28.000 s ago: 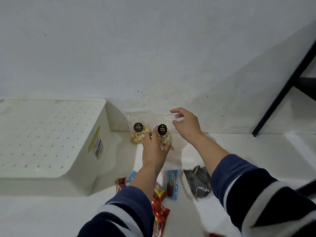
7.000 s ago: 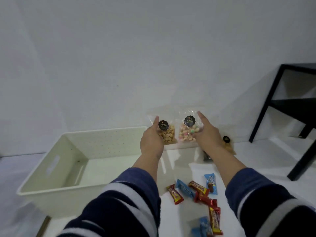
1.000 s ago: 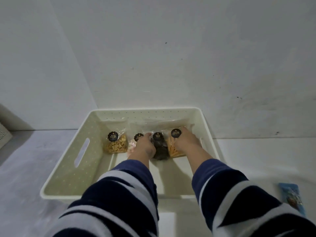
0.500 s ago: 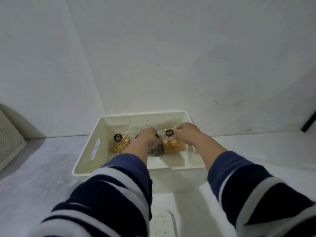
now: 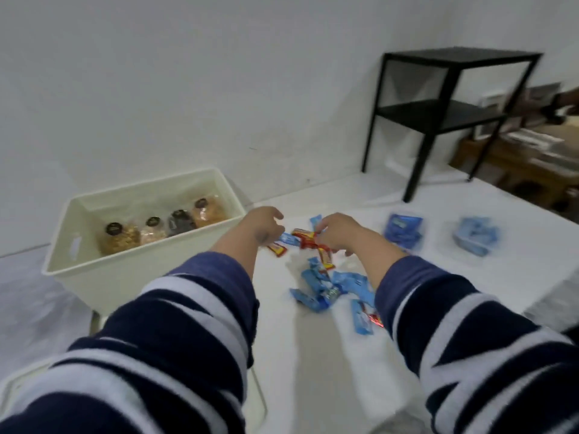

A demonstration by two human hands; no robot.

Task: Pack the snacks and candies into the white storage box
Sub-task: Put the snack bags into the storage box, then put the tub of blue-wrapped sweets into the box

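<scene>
Right hand [image 5: 336, 231] pinches a red candy bar [image 5: 308, 242] — left hand [image 5: 261, 225] hovers loosely curled, holding nothing.

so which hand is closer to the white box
Left. The left hand hovers just right of the white storage box, near its right wall; the right hand is farther right, over the red candy bars.

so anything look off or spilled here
Nothing spilled or damaged. Four snack bags stand in a tidy row inside the box. The candies lie in a loose scatter on the table beside it, not yet packed, with both hands over them.
</scene>
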